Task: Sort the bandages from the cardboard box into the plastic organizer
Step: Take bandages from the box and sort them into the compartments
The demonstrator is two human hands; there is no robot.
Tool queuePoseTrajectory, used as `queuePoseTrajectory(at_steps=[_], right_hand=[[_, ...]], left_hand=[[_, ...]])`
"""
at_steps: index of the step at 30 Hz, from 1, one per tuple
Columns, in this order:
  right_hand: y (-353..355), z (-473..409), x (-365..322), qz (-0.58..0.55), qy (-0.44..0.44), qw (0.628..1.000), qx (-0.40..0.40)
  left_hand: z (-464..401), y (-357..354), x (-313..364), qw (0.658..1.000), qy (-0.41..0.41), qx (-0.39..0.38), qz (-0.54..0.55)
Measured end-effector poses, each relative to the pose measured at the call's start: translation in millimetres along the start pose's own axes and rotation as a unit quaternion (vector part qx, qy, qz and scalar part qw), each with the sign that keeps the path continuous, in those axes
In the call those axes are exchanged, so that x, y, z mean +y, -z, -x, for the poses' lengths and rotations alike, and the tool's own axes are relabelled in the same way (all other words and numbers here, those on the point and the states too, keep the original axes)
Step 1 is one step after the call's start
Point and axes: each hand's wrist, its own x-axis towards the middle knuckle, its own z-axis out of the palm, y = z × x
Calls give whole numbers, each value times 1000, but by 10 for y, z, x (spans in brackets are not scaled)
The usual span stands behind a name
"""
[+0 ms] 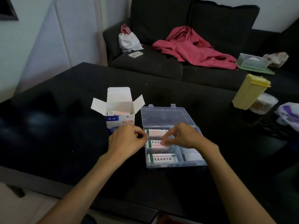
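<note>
**Three bandage stacks seen in the organizer's left compartments**

Three stacks of bandages are laid in the plastic organizer (174, 164), one in each of the three left compartments: a far stack (156, 132), a middle stack (153, 143) and a near stack (163, 158). Each is white, with a green strip along its left end and dark and red print on its face.

The black table (64, 126) is the largest surface in view, and everything for the task is set on it. The organizer is of clear plastic, with its lid (163, 115) folded back flat on the table behind it. A further compartment at the right is seen, its contents too blurred to tell.

The cardboard box (119, 113) is placed upright just left of the organizer, touching or nearly touching it. It is white inside, blue and white outside with orange characters, and its top flaps are spread open. More bandages (119, 112) are visible inside it.

The right hand (182, 136) is held over the organizer, and the middle stack is pinched or pressed at its right end by the fingertips. The left hand (127, 139) is held at the organizer's left edge with its fingers curled; whether anything is gripped in it cannot be told.

A yellow container (249, 91) is set well apart at the right.
</note>
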Motion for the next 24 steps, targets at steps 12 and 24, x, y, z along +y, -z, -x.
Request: queuePoseTrajectory(at_steps=[12,24], right_hand=[[-57,2,-34,6,23,999,31],[-54,-51,-813,58,187,961,193]], left_hand=[[14,-79,-18,998,-4,-64,12],[-73,499,-370,952,12,289,-104]])
